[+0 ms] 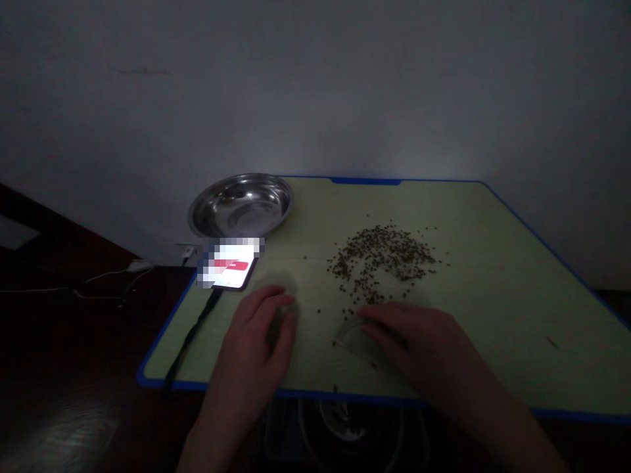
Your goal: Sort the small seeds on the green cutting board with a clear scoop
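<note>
Small dark grains [389, 253], like seeds or beans, lie in a loose patch on the pale green table [473, 341]. My right hand [414, 335] pinches a clear half-round plastic piece that looks like a protractor [352, 335] by its curved side, close to the near edge of the patch. Two or three grains lie along the straight side of that piece. To the left, my left hand [261, 328] rests low over the table with curved fingers. Its thumb stands apart from the fingers, and nothing shows between them.
A shiny steel bowl [241, 207] stands at the back left. In front of it lies a lit phone [229, 266], and a dark strap [190, 345] runs over the left table edge. Below the near edge is a dark round container [352, 433]. A wall rises behind.
</note>
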Available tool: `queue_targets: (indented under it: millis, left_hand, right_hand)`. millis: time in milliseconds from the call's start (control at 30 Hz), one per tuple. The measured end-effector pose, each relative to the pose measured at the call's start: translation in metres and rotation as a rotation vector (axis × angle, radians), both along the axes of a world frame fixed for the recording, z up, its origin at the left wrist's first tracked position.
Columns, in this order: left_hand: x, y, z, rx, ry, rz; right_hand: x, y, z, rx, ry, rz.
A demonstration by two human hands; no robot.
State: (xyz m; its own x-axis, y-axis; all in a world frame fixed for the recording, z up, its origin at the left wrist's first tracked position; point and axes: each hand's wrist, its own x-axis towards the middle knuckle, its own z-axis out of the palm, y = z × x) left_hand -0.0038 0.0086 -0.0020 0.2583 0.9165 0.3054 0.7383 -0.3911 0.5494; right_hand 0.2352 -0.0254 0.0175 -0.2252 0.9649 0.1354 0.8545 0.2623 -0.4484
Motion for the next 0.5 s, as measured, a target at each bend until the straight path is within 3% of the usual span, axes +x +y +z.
queue_targets:
  millis: [233, 500]
  left_hand:
    - [0.001, 0.0, 0.0, 0.012, -0.016, -0.01]
    - [0.001, -0.001, 0.002, 0.007, -0.027, -0.002]
  right_hand:
    - [-0.02, 0.017, 0.011, -0.022, -0.037, 0.107]
    - [-0.019, 0.005, 0.009, -0.092, 0.029, 0.33]
